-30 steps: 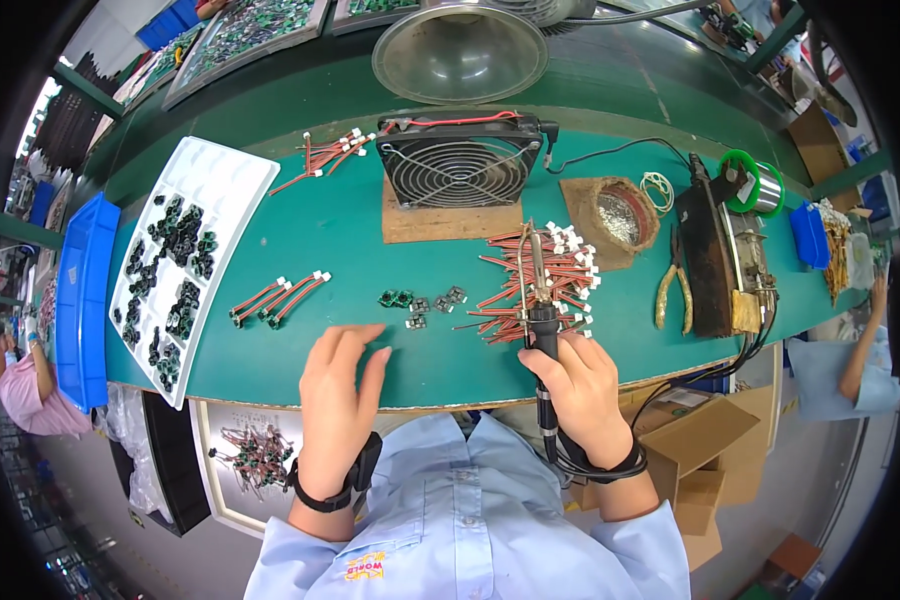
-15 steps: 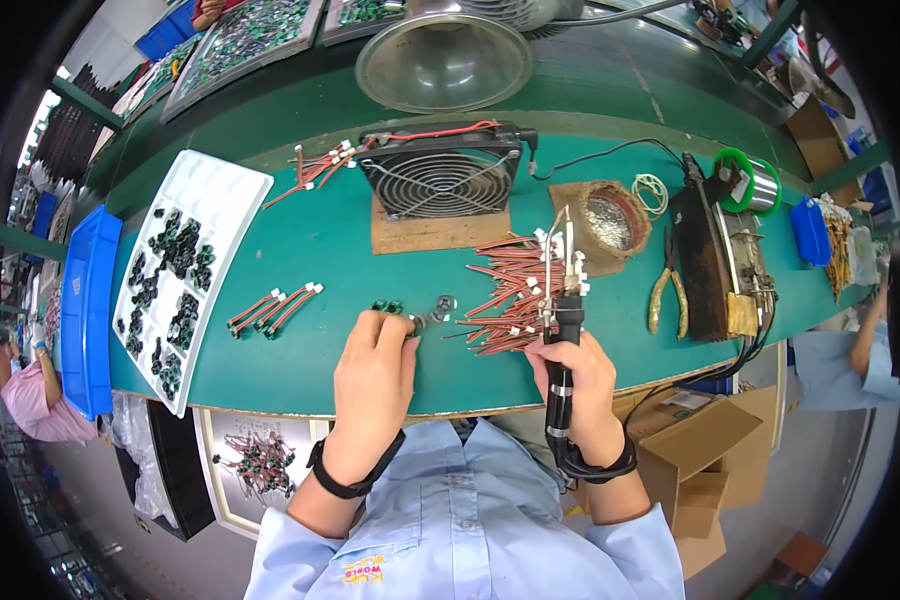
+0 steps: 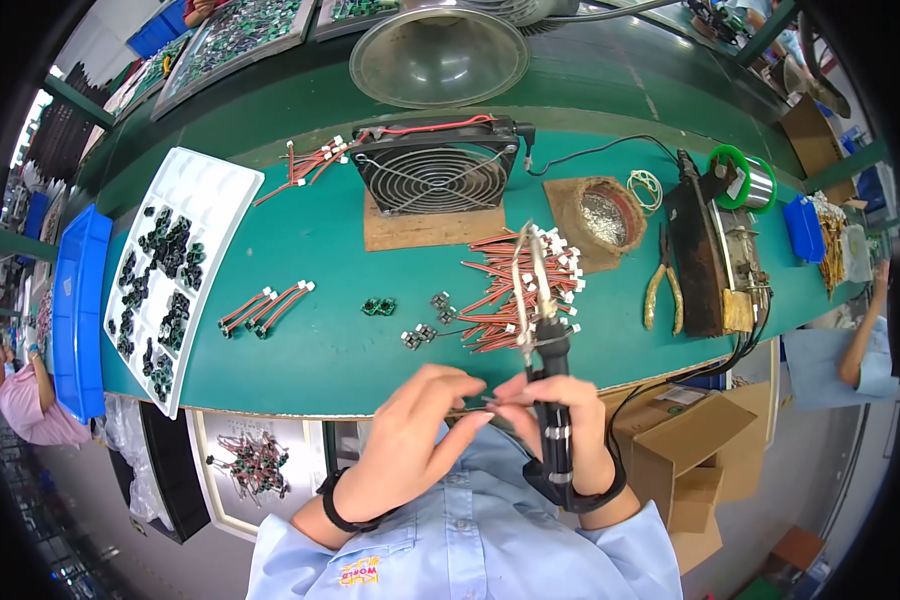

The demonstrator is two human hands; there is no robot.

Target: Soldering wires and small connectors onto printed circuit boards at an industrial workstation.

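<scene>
Tray of white moulded plastic [image 3: 198,190], holding dark green-and-black components [image 3: 175,245], is lying at the left of the frame, its long axis slanting from upper right to lower left. Further right, red-and-black wire leads with green ends [image 3: 265,310] are resting in a short slanting row. Left of centre, small green boards [image 3: 377,307] are lying near two clusters of black-and-silver square parts [image 3: 419,336]; the left hand is sitting nearer to both.

The left hand [image 3: 420,430] is hovering at lower centre, thumb and fingers slightly parted and pointing right; whether they are pinching anything cannot be told. Just beside it, the right hand [image 3: 573,415] is grasping a soldering iron with a black cylindrical handle [image 3: 553,345]. Its fingertips are facing the left ones, and a small thin item may be showing there, too indistinct to identify.

The iron's long axis is running up the frame, leaning slightly left, so its metal tip is pointing away from the facing fingertips. Behind it, a heap of red leads with white plugs [image 3: 495,300] is lying right of centre, nearer the right hand; contact cannot be confirmed.
</scene>
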